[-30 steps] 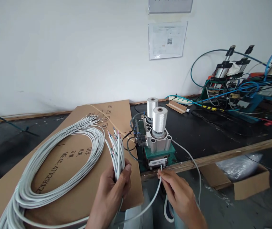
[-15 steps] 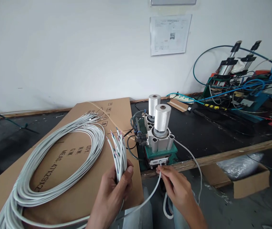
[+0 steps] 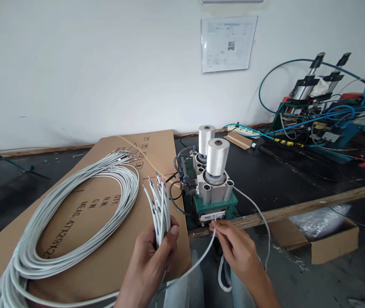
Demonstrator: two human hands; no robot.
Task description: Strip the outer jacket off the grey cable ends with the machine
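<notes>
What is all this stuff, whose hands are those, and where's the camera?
Those are a person's own bare hands. The camera is worn on their head, looking forward and down. The left hand holds a bunch of pale cables with coloured tips at the upper ends. The right hand pinches one cable at the front of a small machine with two silver cylinders on top. A big loop of similar cables lies on flat cardboard, and the machine stands at the edge of a black bench.

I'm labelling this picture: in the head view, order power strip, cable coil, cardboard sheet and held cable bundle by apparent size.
Largest to smallest:
Cardboard sheet
Cable coil
Held cable bundle
Power strip
</notes>
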